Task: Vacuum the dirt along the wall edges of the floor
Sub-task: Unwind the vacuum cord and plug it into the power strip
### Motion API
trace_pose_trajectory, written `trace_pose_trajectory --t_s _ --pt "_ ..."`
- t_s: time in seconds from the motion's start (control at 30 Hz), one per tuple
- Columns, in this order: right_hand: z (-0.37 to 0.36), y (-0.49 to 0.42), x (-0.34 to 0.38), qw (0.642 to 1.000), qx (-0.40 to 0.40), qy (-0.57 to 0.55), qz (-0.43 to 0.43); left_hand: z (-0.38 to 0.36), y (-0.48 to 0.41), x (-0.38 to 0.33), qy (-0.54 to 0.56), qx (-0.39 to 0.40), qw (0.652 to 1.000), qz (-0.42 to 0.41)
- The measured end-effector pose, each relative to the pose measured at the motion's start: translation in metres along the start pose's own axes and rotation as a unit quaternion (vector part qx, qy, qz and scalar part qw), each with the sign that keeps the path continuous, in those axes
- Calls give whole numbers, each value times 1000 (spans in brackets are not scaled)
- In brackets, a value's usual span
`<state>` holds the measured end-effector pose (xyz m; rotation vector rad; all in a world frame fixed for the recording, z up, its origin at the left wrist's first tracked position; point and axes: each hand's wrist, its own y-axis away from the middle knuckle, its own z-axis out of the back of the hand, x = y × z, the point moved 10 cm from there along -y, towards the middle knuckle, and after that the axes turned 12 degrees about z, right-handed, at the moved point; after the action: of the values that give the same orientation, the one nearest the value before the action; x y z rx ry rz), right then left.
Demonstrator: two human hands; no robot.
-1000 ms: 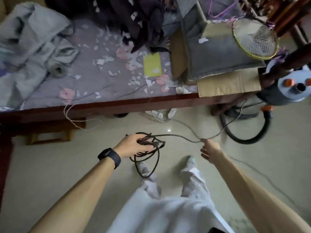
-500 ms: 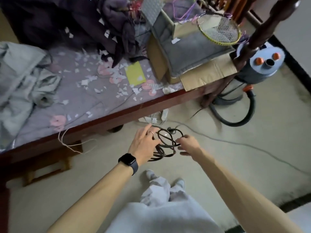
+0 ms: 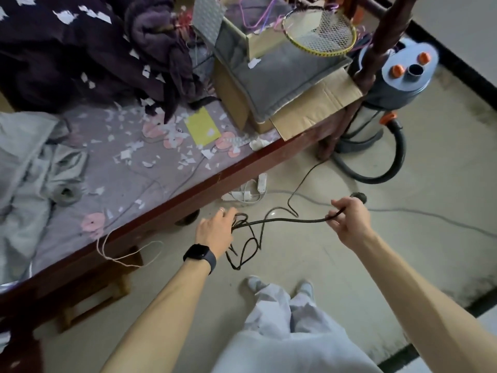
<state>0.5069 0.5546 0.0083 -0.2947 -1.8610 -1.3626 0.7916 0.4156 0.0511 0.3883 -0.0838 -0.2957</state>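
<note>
A black power cord (image 3: 279, 219) stretches between my two hands above the floor. My left hand (image 3: 216, 230), with a dark watch on its wrist, holds a bundle of the cord's loops, which dangle below it. My right hand (image 3: 349, 220) pinches the cord near its dark plug end (image 3: 359, 196). The cord runs on across the floor toward the vacuum cleaner (image 3: 390, 87), a blue-lidded metal canister with orange knobs and a black hose (image 3: 387, 162), standing behind the bed's corner post.
A red wooden bed (image 3: 209, 184) littered with paper scraps, clothes, a cardboard box (image 3: 309, 111) and a racket fills the left. A white power strip (image 3: 251, 191) lies by the bed edge. A grey cable crosses the floor. Dark baseboard (image 3: 457, 63) runs along the right wall.
My hands were close together on the coil; my right hand has drawn the cord's end out to the right. My left hand went from open fingers to holding the loops. The view shifted slightly.
</note>
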Motion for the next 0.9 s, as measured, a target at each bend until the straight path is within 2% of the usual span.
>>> trace_pose_trajectory --t_s 0.13,0.3,0.47,0.57,0.67,0.77,0.9 --pt "0 -5 -15 999 26 44 -19 12 -32 20 -36 -14 998 41" --pt "-26 -15 -42 995 72 26 -62 7 -61 46 -61 -1 996 62" --pt "-39 -37 -61 995 59 19 -83 24 -81 43 -84 -68 994 34" --pt "-37 -48 -67 994 42 48 -92 8 -86 34 -66 -12 998 7" --pt "-35 -69 -69 992 45 65 -100 -29 -90 33 -36 96 994 39" --pt "-21 -105 -75 993 3 80 -81 -72 -92 23 -23 190 980 58" --pt "8 -173 -102 990 -32 128 -55 -133 -112 -4 26 234 965 115"
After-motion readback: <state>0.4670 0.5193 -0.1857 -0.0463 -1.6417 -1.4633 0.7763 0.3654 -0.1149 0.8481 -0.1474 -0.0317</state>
